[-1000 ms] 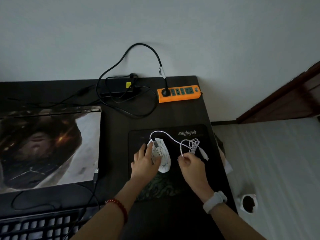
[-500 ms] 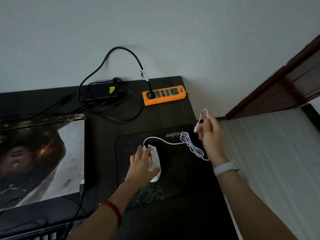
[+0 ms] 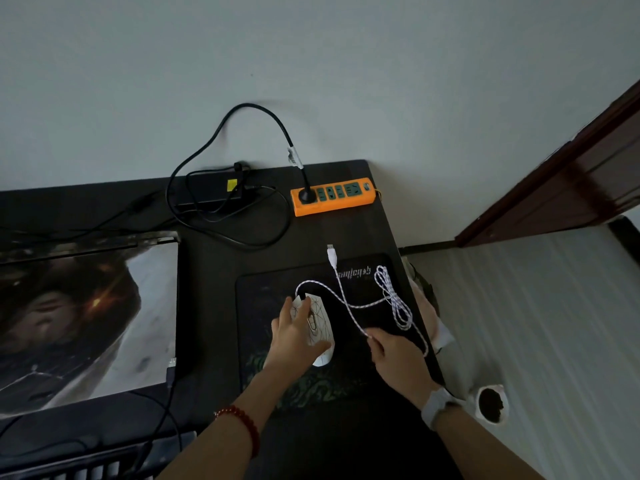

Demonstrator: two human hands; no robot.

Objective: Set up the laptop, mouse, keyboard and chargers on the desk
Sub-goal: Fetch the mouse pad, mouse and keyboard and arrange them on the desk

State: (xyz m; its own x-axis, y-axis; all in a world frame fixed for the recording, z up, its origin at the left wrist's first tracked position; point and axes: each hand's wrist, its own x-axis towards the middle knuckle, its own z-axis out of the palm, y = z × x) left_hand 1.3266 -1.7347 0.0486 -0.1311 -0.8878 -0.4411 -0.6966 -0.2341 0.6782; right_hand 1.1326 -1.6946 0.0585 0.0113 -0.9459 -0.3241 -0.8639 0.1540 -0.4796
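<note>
We see a dark bench (image 3: 214,271) against a pale wall, its left and near edges cut off by the frame. Left of the mouse pad (image 3: 270,292) lies the laptop (image 3: 86,317), lid closed and covered in a printed picture we cannot make out, its left part out of frame. The mouse pad carries pale lettering along its far edge, upside down to us and too dim to read. Behind the pad sits an orange power strip (image 3: 334,195) with one black plug in it; beside that lies a black charger brick (image 3: 207,190) with a small yellow label, unreadable. A keyboard (image 3: 86,465) shows only partly at the frame's lower left.

The white mouse (image 3: 318,323) rests on the pad. Our left hand (image 3: 296,332) lies curled over it, grasping it. Our right hand (image 3: 398,355) pinches the white braided cable (image 3: 349,303), whose bundled loops lie on the pad's right side and whose USB plug (image 3: 331,252) lies just beyond the pad's far edge.
</note>
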